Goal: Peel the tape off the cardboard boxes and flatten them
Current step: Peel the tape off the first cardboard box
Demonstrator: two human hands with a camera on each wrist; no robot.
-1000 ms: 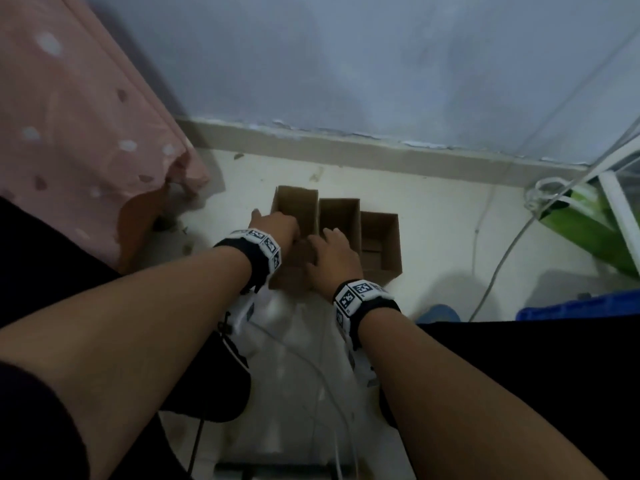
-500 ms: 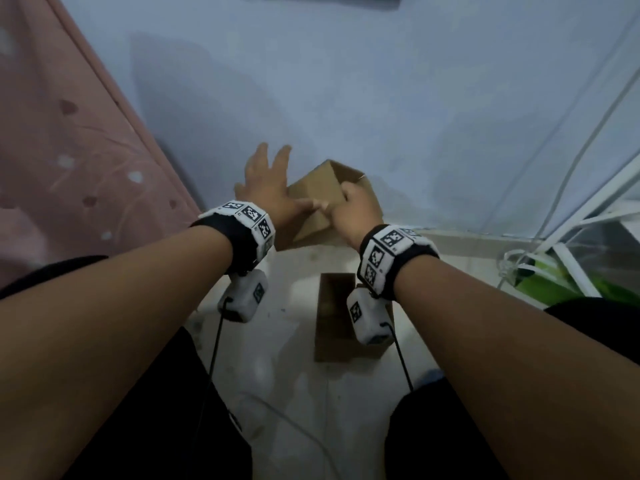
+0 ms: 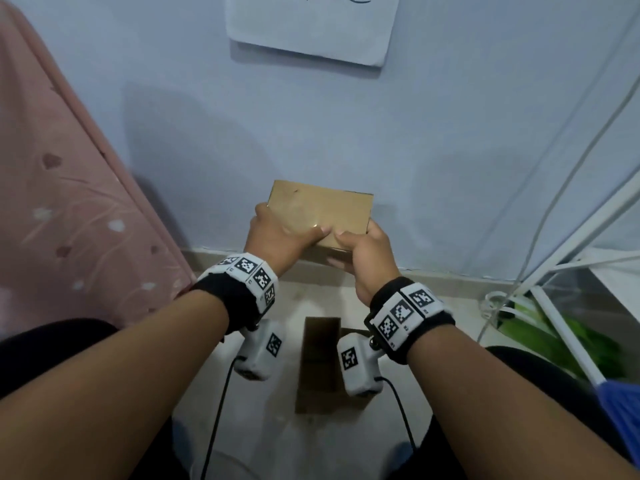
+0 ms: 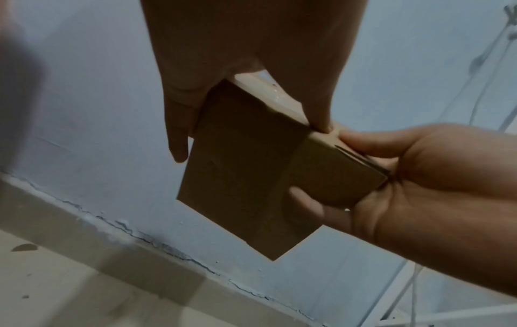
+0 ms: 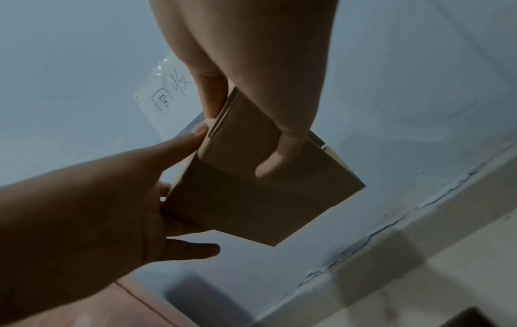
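I hold a small brown cardboard box (image 3: 325, 209) up in front of the wall, its broad face tilted toward me. A glossy patch shows on that face; I cannot tell if it is tape. My left hand (image 3: 287, 230) grips the box's left end, thumb on top and fingers behind. My right hand (image 3: 360, 247) grips the near right corner, thumb on top and fingers underneath. In the left wrist view the box (image 4: 246, 177) sits between my left hand (image 4: 251, 66) and right hand (image 4: 419, 177). The right wrist view shows the box (image 5: 251, 194) the same way.
Another open cardboard box (image 3: 318, 362) lies on the pale floor (image 3: 433, 306) below my wrists. A pink dotted cloth (image 3: 52, 202) hangs at the left. A paper sign (image 3: 311, 26) is stuck on the wall. White frame bars and cables (image 3: 571, 230), green material (image 3: 554, 334) and a blue object (image 3: 620, 410) stand at the right.
Both hands have lifted one box from the row on the floor up in front of the wall. The left hand, spread open half a second ago, now grips it.
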